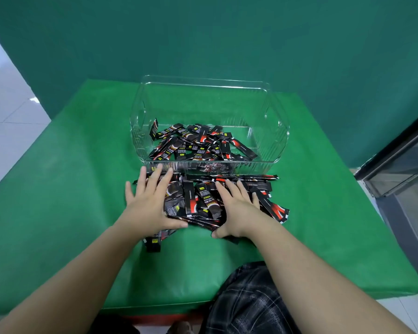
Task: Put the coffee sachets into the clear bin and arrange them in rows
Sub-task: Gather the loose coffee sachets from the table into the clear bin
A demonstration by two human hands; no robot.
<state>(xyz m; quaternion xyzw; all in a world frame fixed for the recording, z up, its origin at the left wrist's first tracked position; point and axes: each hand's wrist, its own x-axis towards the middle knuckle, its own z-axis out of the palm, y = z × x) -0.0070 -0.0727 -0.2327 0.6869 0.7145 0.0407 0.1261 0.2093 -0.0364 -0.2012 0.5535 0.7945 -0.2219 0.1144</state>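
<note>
Flanking the sachet pile (198,198), left hand (148,201) and right hand (237,210) spread fingers; bin (279,138) beyond.

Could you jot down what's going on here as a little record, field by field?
surface: green table cover
container: clear bin, upright, at the far side of the table
in bin: coffee sachets, jumbled, not in rows
outside bin: loose pile on the cover, in front of the bin's near wall
left hand: fingers spread, flat on the pile's left side
right hand: fingers spread, flat on the pile's right side
task state: unfinished
</note>
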